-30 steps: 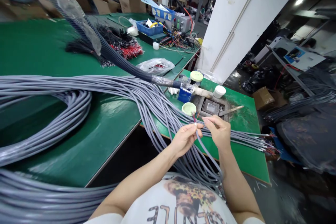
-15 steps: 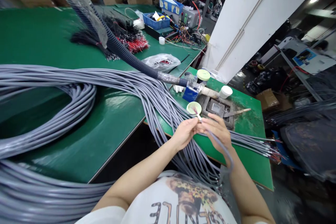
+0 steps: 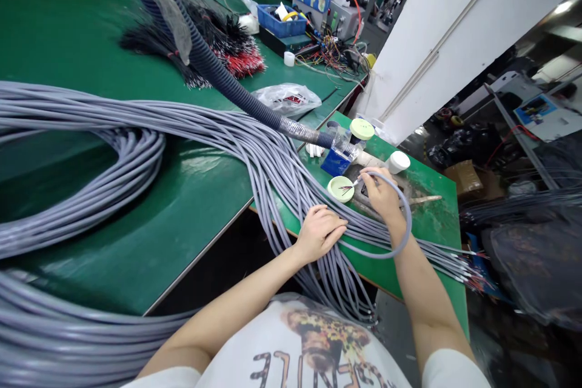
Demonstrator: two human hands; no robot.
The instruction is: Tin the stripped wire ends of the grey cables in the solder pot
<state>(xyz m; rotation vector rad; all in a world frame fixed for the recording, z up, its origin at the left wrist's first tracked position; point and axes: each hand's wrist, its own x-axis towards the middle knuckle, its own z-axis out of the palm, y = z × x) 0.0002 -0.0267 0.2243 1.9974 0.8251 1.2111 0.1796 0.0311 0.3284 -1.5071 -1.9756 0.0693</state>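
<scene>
My right hand is closed on the end of one grey cable, which loops round my wrist. The cable's stripped coloured wire tips dip into a small pale green tub. My left hand rests on the bundle of grey cables at the bench edge, fingers curled over several of them. Beside the tub sits a dark metal solder pot, partly hidden by my right hand.
Large grey cable coils cover the green bench. A black corrugated hose runs down to a blue block. White cup, green-lidded jar, plastic bag, black-red wire bundles, blue tray, white pillar.
My right hand carried the cable end forward from in front of me and put its tips in the green tub. My left hand let go and dropped onto the cable bundle.
</scene>
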